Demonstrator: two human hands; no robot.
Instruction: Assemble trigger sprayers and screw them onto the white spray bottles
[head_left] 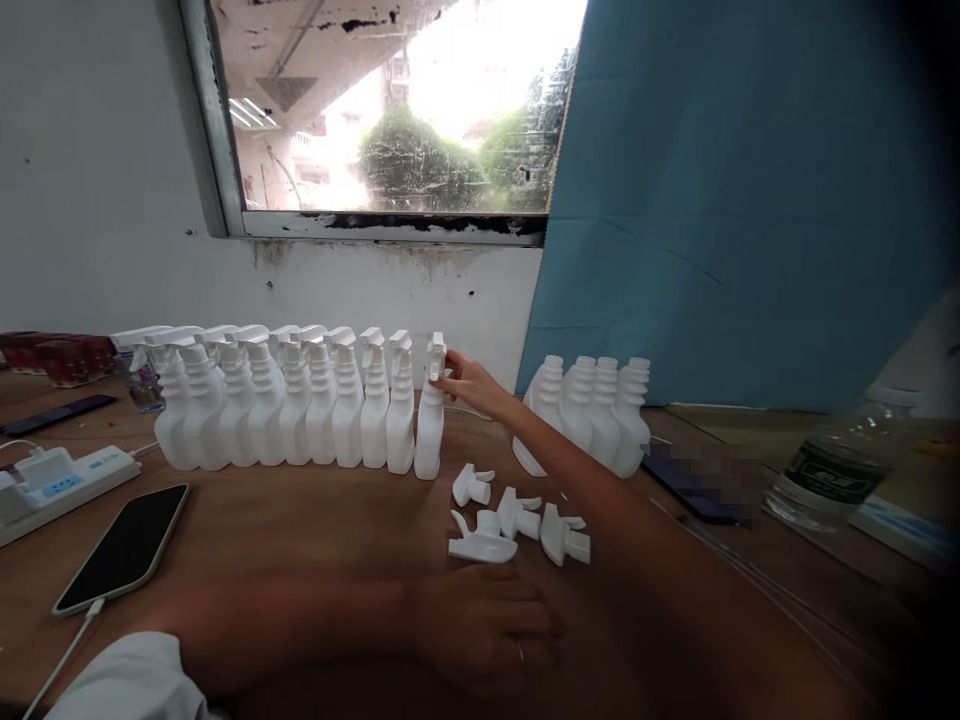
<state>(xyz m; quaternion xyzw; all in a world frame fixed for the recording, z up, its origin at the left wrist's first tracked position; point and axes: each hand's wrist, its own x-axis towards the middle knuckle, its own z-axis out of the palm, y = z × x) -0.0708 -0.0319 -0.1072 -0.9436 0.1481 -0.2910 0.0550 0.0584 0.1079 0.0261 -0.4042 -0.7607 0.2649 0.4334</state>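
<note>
My right hand point(472, 385) is closed around the trigger head of a white spray bottle point(429, 440), its thumb and fingers at the neck. That bottle stands upright at the right end of a row of white spray bottles point(296, 420) fitted with trigger heads. Palm down on the table, my left hand point(491, 630) rests with its fingers stretched to the right. Just beyond it lie several loose white trigger spray heads point(484, 545). Behind my right forearm stand several white bottles without heads point(596, 410), their threaded necks bare and their lower parts partly hidden.
A charging phone point(124, 550) and a white power strip point(67, 485) lie on the left. Farther back are another dark phone point(60, 413) and dark red boxes point(64, 358). A clear water bottle point(836, 470) and a dark phone point(694, 485) are on the right.
</note>
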